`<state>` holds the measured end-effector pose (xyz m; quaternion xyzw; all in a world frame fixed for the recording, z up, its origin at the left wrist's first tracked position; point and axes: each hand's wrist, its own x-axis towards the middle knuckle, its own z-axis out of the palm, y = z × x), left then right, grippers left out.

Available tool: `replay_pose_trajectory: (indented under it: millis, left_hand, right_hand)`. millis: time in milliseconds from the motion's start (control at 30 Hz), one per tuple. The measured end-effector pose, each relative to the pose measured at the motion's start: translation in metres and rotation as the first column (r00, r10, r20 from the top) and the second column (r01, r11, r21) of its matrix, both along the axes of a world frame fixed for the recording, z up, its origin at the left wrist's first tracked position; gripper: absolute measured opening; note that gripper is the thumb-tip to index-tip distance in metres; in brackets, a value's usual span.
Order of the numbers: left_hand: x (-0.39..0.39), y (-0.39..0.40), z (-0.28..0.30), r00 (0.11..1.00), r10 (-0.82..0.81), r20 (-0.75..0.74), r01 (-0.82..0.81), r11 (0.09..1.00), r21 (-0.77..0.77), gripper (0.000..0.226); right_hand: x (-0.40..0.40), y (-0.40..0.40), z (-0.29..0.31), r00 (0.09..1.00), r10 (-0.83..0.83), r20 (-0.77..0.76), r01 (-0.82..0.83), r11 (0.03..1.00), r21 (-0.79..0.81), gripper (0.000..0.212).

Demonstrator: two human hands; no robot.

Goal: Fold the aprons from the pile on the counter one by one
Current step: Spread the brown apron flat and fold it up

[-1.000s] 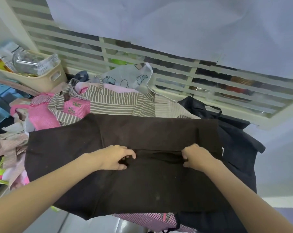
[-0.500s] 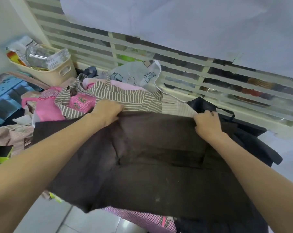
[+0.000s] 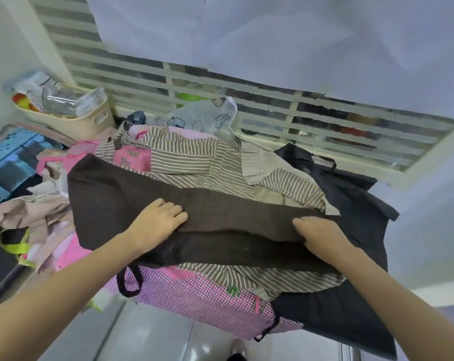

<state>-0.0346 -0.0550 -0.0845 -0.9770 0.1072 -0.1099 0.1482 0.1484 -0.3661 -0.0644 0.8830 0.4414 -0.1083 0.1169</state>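
Note:
A dark brown apron point(image 3: 121, 194) lies as a folded band across the top of the apron pile on the counter. My left hand point(image 3: 158, 221) grips the near fold edge left of centre, fingers curled on top of the cloth. My right hand point(image 3: 321, 235) grips the same fold edge on the right. A brown strap loop point(image 3: 128, 282) hangs from the band's near left. Under it lie a brown-and-white striped apron point(image 3: 194, 162) and a pink checked apron point(image 3: 207, 298). A black apron point(image 3: 356, 204) is draped at the right.
A cream basket point(image 3: 90, 123) holding a glass dish and packets stands at the back left, next to a blue crate point(image 3: 9, 162). A slatted window grille point(image 3: 272, 110) runs behind the pile. The pile overhangs the counter's near edge above a grey floor point(image 3: 155, 337).
Both hands went from the apron's middle to its far edge, then drew that edge back toward me. The brown apron is now a narrower band, and the pink checked apron shows below it.

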Motion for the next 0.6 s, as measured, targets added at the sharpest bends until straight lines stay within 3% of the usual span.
replay_pose_trajectory:
  millis: [67,167,233,333,467,600]
  left_hand:
    - [-0.015,-0.004,-0.008,0.999,-0.008,-0.034,0.008,1.0,-0.013,0.003]
    - [-0.022,-0.009,-0.011,0.994,0.035,-0.108,-0.041,0.998,-0.053,0.032]
    - [-0.026,-0.011,-0.007,0.996,0.053,-0.072,-0.06,0.992,-0.106,0.04]
    - [-0.038,-0.022,-0.016,0.999,0.054,0.002,-0.053,0.984,-0.172,0.03]
    - [-0.046,-0.033,-0.039,0.971,0.204,-0.127,-0.212,0.976,-0.051,0.059]
    - [-0.035,-0.013,-0.033,0.911,0.411,-0.043,-0.412,0.91,-0.038,0.06]
  right_hand:
    - [-0.015,-0.008,-0.017,0.999,-0.017,0.043,0.019,0.998,-0.059,0.017]
    - [-0.028,-0.01,-0.032,0.993,-0.071,0.098,0.079,0.993,-0.084,0.025]
    - [-0.03,-0.007,-0.034,0.987,-0.087,0.137,0.097,0.993,-0.064,0.023]
    - [-0.031,-0.004,-0.037,0.982,-0.114,0.151,0.124,0.991,-0.056,0.022]
    - [-0.037,-0.003,-0.037,0.983,-0.119,0.14,0.128,0.99,-0.057,0.021]
    - [-0.037,-0.009,-0.034,0.978,-0.152,0.14,0.163,0.984,-0.072,0.019]
